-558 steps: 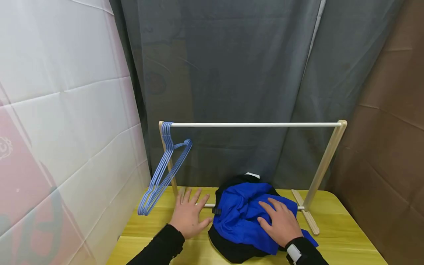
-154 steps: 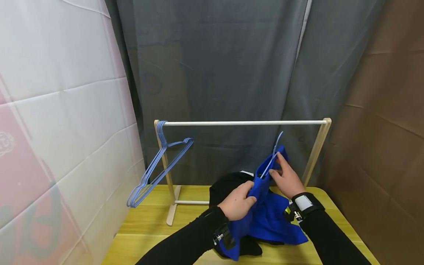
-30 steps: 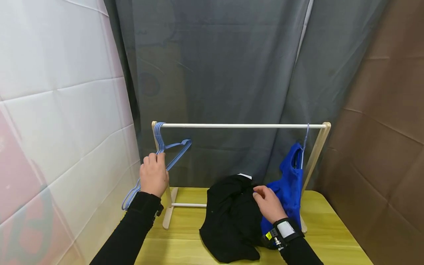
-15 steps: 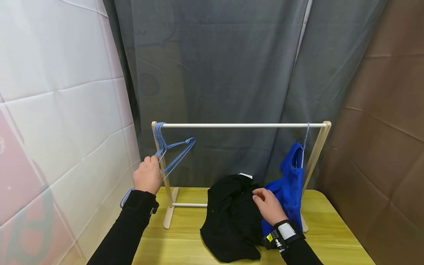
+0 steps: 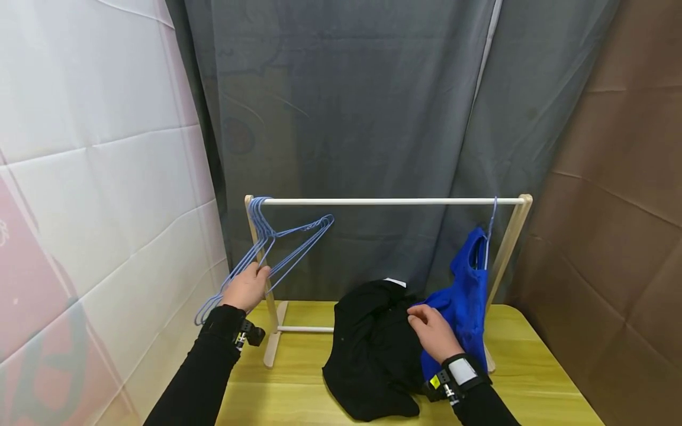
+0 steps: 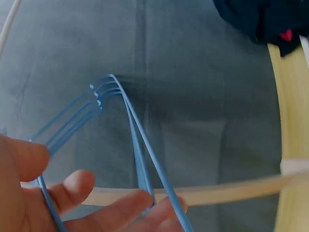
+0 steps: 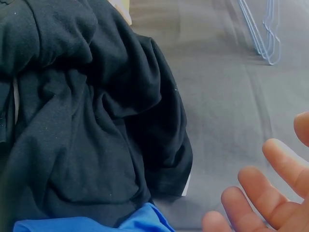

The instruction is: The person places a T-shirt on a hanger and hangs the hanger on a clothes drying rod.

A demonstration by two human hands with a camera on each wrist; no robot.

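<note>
Several light blue wire clothes hangers [image 5: 301, 236] hang by their hooks at the left end of the rack's white bar. My left hand [image 5: 246, 288] holds the frame of one of them; in the left wrist view its wire runs between thumb [image 6: 29, 157] and fingers, with other wires [image 6: 140, 164] near the fingertips. A black garment [image 5: 367, 349] lies crumpled on the table. My right hand [image 5: 434, 331] hovers beside it, fingers loosely bent and holding nothing. In the right wrist view those fingers [image 7: 251, 193] are apart from the black cloth [image 7: 82, 130].
A blue garment [image 5: 469, 302] hangs on a hanger at the bar's [image 5: 373, 202] right end, just behind my right hand. The rack's wooden legs [image 5: 508, 254] stand on the yellow wooden table [image 5: 288, 396]. Grey, white and brown cloth walls enclose the area.
Earlier, the blue garment moved from the black one onto the rack. In the last second, my left hand lowered slightly along the hangers, which swung and spread rightward. The right hand stays put.
</note>
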